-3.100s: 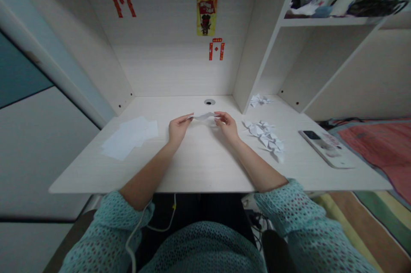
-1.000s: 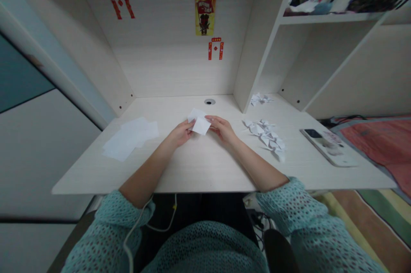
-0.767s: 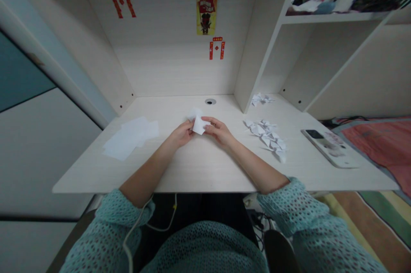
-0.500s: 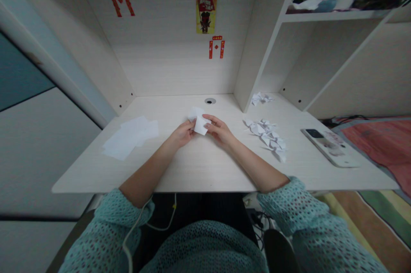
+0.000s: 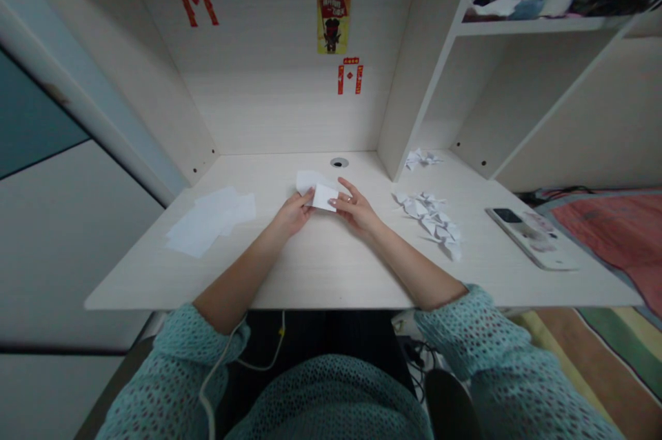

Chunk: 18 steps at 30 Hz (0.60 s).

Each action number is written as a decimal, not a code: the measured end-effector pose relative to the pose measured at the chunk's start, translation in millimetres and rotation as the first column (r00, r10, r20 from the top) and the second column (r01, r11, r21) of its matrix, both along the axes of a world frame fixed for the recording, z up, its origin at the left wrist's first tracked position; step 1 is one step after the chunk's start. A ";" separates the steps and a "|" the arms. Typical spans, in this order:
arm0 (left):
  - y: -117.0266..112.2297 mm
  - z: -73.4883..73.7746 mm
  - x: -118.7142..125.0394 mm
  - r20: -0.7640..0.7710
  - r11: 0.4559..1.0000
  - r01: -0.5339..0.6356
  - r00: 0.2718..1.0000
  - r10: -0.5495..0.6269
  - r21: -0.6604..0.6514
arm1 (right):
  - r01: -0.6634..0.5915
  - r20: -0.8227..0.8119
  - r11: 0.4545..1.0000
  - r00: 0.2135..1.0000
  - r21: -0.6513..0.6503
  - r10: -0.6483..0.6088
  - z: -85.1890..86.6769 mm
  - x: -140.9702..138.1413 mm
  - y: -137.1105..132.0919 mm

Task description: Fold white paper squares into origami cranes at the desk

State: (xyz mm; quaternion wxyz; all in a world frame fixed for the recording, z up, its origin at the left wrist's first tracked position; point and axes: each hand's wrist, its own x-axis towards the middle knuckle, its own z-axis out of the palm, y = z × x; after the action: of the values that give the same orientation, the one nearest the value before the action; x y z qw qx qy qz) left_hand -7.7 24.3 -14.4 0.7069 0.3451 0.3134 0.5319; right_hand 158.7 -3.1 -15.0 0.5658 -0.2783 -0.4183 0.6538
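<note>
The table [image 5: 331, 271] leaves free room toward its front edge; loose sheets [image 5: 209, 221] lie left, folded papers [image 5: 432, 222] right. Between those, fingers of the left hand [image 5: 295, 214] and right hand [image 5: 359, 212] grip a paper [image 5: 323, 198]; the right forefinger has just lifted clear and the paper turned squarer, so its fold probably isn't set.

The paper [image 5: 325, 196] was white, the openwork sweater [image 5: 325, 398] teal, the far card [image 5: 334, 20] yellow-and-red, the near right cloth [image 5: 589, 357] striped.
</note>
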 end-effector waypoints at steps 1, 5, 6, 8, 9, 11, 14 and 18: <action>-0.8 0.2 0.7 0.001 1.000 0.014 1.000 -0.014 0.001 | -0.003 0.002 1.000 1.000 -0.002 0.003 -0.3 -0.5 -0.2; -1.9 -1.9 4.1 0.004 0.998 0.069 0.998 -0.069 -0.005 | 0.013 0.028 0.999 0.999 0.050 -0.015 -1.1 -2.3 -0.1; -1.5 -3.4 4.8 0.005 0.997 0.082 0.997 -0.082 -0.009 | 0.027 0.036 0.997 0.999 0.070 -0.030 -1.2 -2.7 0.1; -0.5 -7.0 5.3 -0.006 0.993 0.116 0.993 -0.116 -0.012 | 0.053 0.056 0.994 0.997 0.099 -0.059 -1.3 -3.3 0.3; -0.3 -8.5 5.2 -0.023 0.990 0.139 0.990 -0.139 -0.011 | 0.063 0.070 0.992 0.995 0.106 -0.070 -1.3 -3.5 0.4; -1.9 -9.7 4.3 -0.081 0.985 0.175 0.981 -0.174 0.001 | 0.079 0.095 0.991 0.991 0.107 -0.090 -1.3 -3.8 0.5; -8.4 -5.3 3.6 -0.203 0.986 0.162 0.968 -0.149 0.050 | 0.114 0.112 0.989 0.986 0.099 -0.125 -2.0 -2.9 1.8; -16.3 4.9 5.5 -0.339 0.983 0.094 0.940 -0.036 0.157 | 0.183 0.129 0.978 0.972 0.096 -0.195 -4.5 0.5 5.2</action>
State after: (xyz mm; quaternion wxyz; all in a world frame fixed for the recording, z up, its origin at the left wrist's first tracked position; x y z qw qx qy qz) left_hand -2.1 8.1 -9.5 0.6284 0.4999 0.3707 0.4667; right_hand 159.2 2.2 -19.5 0.6065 -0.3375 -0.4548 0.5581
